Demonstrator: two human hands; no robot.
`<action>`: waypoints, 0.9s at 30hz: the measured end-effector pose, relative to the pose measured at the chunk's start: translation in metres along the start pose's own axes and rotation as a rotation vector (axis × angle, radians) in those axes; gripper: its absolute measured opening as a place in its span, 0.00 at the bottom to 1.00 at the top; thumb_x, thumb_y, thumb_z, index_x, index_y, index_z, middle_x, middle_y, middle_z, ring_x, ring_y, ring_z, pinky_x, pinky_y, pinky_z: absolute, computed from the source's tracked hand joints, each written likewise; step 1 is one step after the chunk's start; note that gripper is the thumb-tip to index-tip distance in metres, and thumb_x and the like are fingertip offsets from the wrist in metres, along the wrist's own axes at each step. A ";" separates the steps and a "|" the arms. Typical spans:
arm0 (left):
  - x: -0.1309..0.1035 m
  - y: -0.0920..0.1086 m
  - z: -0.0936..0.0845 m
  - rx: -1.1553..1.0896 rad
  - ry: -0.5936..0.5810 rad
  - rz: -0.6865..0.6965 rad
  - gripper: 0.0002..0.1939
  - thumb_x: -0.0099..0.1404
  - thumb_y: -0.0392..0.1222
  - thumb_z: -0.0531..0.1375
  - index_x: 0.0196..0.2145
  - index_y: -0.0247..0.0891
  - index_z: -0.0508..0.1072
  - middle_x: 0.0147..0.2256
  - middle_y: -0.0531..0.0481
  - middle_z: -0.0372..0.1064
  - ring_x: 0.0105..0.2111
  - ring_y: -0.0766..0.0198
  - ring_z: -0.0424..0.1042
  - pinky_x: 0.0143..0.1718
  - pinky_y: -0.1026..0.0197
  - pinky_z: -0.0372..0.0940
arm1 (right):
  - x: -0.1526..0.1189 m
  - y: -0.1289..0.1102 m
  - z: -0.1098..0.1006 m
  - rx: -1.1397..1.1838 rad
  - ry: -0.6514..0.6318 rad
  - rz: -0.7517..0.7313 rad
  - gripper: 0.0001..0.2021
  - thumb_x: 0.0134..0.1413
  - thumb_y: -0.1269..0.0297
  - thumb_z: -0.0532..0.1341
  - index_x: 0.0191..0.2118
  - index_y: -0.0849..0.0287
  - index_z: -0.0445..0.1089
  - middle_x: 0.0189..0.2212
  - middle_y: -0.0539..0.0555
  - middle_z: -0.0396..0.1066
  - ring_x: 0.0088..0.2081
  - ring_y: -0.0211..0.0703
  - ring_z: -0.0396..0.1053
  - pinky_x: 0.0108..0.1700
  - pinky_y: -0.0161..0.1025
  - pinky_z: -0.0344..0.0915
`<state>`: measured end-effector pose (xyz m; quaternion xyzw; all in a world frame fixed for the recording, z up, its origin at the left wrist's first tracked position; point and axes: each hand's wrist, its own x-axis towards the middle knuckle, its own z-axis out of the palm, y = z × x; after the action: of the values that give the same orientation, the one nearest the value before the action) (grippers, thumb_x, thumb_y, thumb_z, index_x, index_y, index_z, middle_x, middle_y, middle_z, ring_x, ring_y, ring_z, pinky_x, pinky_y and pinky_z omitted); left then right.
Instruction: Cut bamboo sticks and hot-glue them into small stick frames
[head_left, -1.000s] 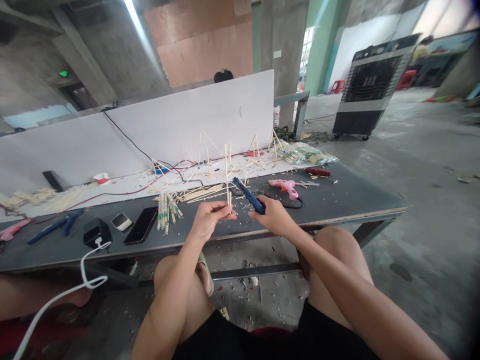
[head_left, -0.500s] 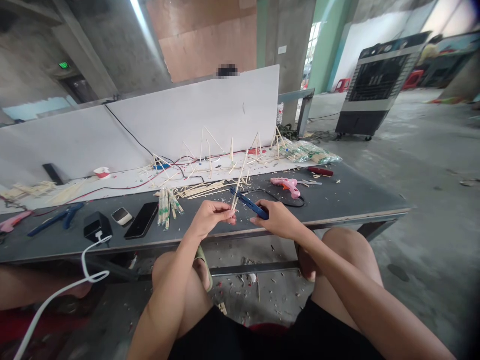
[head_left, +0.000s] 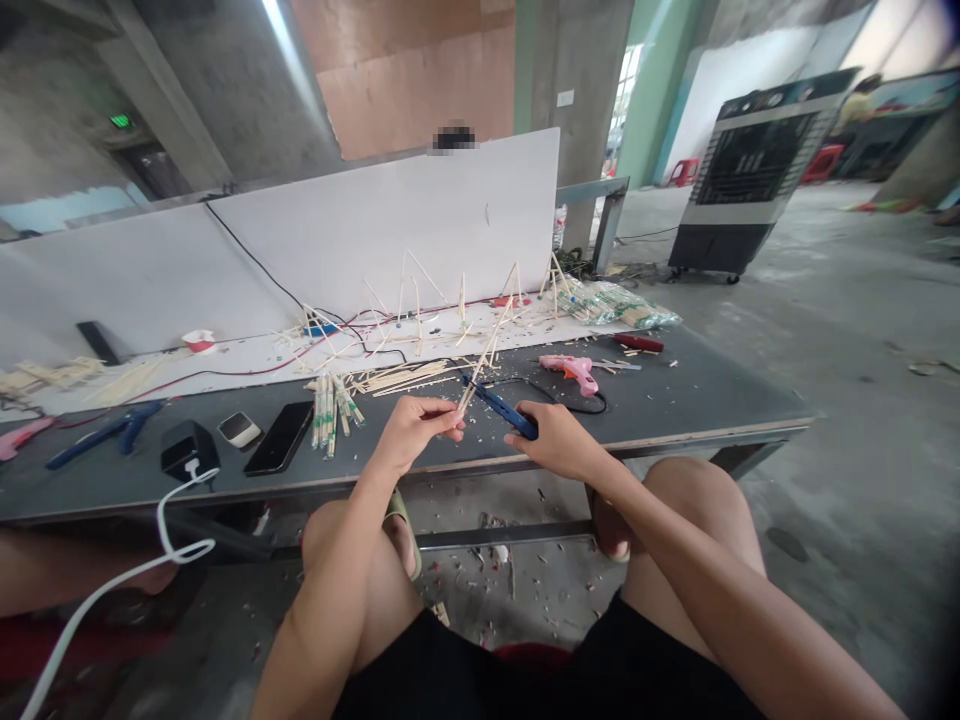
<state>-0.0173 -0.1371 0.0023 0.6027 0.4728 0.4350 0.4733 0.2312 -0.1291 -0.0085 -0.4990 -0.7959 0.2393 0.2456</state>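
My left hand (head_left: 420,428) pinches a few thin wooden sticks (head_left: 487,352) near their lower ends. They slant up and to the right over the bench. In my right hand (head_left: 551,435) is a blue cutter (head_left: 504,408), gripped by its handles. Its jaws are at the sticks, just above my left fingers; whether they bite into the wood is too small to tell. Behind my hands lies a pile of loose sticks (head_left: 409,378). Several wrapped bundles of sticks (head_left: 328,415) are beside my left hand.
A pink glue gun (head_left: 574,372) with a black cord lies right of centre, near a dark red folded knife-like tool (head_left: 639,342). Stick frames stand along the white board (head_left: 450,225). A phone (head_left: 279,438), a charger block (head_left: 190,450) and another blue tool (head_left: 105,437) lie left.
The sticks in my left hand lean further right, and that hand has moved slightly left and up. My right hand with the cutter stays nearly still. The view has shifted slightly.
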 end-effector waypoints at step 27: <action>-0.005 0.007 -0.004 0.020 0.041 0.008 0.12 0.56 0.46 0.70 0.34 0.35 0.82 0.25 0.47 0.77 0.25 0.62 0.75 0.34 0.59 0.71 | 0.004 -0.002 0.006 -0.034 0.022 -0.051 0.09 0.51 0.62 0.64 0.27 0.56 0.64 0.20 0.47 0.64 0.23 0.36 0.55 0.29 0.34 0.49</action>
<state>-0.0209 -0.1416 0.0091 0.6001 0.4846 0.4444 0.4556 0.2247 -0.1272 -0.0111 -0.4852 -0.8096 0.2138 0.2518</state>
